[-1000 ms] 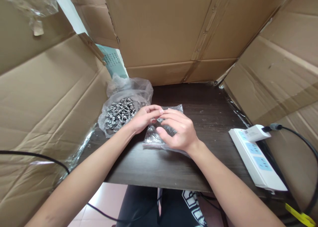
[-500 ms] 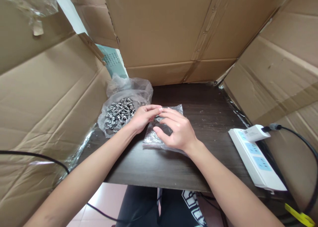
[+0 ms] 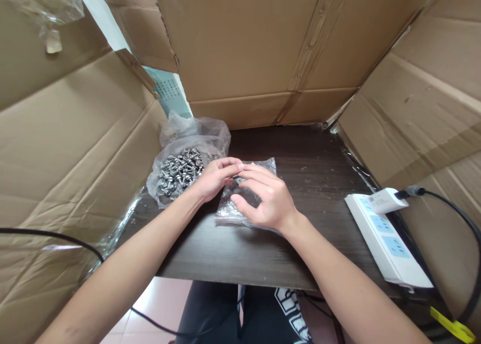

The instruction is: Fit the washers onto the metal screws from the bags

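Observation:
My left hand (image 3: pixel 218 177) is closed in a pinch, thumb against forefinger; what sits between the fingertips is too small or hidden to name. My right hand (image 3: pixel 267 196) is beside it, fingers curved and thumb held apart, its fingertips close to the left ones. Beneath both hands lies a clear plastic bag (image 3: pixel 229 214), flat on the dark table. A small grey metal piece (image 3: pixel 239 180) shows in the gap between the hands. Left of my left hand stands an open plastic bag (image 3: pixel 154 181) full of metal bolts (image 3: pixel 182 168).
A white power strip (image 3: pixel 376 251) with a plugged-in white adapter (image 3: pixel 387 202) lies on the right of the dark wooden table (image 3: pixel 240 259). Cardboard walls (image 3: pixel 255 43) enclose the back and both sides. A black cable (image 3: pixel 56 237) crosses at the left.

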Demonstrator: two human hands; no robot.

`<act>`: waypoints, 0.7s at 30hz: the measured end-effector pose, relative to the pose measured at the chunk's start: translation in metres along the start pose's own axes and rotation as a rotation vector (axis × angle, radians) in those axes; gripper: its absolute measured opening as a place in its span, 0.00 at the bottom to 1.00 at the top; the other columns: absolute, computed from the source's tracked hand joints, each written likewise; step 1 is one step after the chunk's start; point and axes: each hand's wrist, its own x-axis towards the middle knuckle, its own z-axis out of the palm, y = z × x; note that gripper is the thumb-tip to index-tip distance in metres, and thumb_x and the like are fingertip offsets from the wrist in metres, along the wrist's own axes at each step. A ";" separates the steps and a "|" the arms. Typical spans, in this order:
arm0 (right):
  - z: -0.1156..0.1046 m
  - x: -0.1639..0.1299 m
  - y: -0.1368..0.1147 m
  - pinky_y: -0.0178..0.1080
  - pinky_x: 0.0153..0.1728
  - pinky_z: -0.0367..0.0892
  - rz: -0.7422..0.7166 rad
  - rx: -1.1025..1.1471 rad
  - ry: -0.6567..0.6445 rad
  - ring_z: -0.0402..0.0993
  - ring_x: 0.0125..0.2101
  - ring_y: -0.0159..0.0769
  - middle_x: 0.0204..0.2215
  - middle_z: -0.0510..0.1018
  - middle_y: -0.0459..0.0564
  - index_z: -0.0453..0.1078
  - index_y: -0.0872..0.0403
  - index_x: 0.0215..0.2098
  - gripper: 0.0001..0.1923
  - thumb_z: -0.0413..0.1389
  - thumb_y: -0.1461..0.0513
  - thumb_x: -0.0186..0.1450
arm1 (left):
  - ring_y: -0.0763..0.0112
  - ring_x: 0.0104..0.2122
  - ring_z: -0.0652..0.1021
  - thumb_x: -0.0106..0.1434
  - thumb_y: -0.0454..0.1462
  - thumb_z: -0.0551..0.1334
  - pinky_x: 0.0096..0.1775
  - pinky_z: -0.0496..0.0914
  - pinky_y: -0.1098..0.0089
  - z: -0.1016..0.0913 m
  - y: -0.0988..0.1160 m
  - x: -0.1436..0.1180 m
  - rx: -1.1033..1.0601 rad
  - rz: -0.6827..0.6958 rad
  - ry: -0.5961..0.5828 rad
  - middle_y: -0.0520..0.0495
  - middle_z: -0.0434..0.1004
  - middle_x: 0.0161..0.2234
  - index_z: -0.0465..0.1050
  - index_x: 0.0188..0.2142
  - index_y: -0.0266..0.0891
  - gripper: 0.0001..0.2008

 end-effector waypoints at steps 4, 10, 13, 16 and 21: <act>0.002 -0.001 0.001 0.50 0.54 0.79 -0.006 0.016 0.019 0.83 0.45 0.47 0.38 0.86 0.57 0.79 0.56 0.34 0.07 0.61 0.60 0.65 | 0.76 0.29 0.71 0.48 0.45 0.79 0.28 0.60 0.75 0.001 -0.002 0.000 0.029 0.013 -0.014 0.49 0.78 0.31 0.81 0.32 0.36 0.18; 0.006 -0.003 0.002 0.50 0.55 0.78 0.042 -0.034 0.004 0.82 0.49 0.48 0.41 0.86 0.56 0.79 0.54 0.33 0.08 0.61 0.59 0.66 | 0.77 0.29 0.72 0.49 0.45 0.79 0.28 0.60 0.76 0.002 -0.008 0.001 0.040 0.071 0.116 0.47 0.80 0.34 0.83 0.37 0.36 0.20; 0.006 -0.004 0.002 0.50 0.55 0.78 0.044 -0.043 -0.005 0.83 0.49 0.49 0.41 0.86 0.58 0.79 0.55 0.32 0.09 0.61 0.59 0.66 | 0.77 0.28 0.71 0.49 0.45 0.79 0.28 0.60 0.76 0.001 -0.008 0.002 0.057 0.079 0.126 0.47 0.80 0.33 0.83 0.36 0.35 0.20; 0.006 -0.004 0.002 0.51 0.55 0.78 0.048 -0.033 -0.009 0.82 0.49 0.49 0.42 0.86 0.58 0.79 0.55 0.33 0.08 0.61 0.59 0.66 | 0.78 0.28 0.71 0.50 0.45 0.78 0.28 0.60 0.76 -0.001 -0.007 0.002 0.073 0.088 0.087 0.48 0.80 0.33 0.82 0.36 0.35 0.19; 0.004 -0.003 0.002 0.52 0.54 0.78 0.063 0.007 -0.012 0.83 0.48 0.48 0.41 0.86 0.55 0.79 0.53 0.33 0.07 0.61 0.59 0.65 | 0.78 0.29 0.71 0.53 0.47 0.77 0.29 0.62 0.77 -0.003 -0.007 0.001 0.132 0.088 0.012 0.48 0.79 0.35 0.80 0.37 0.35 0.20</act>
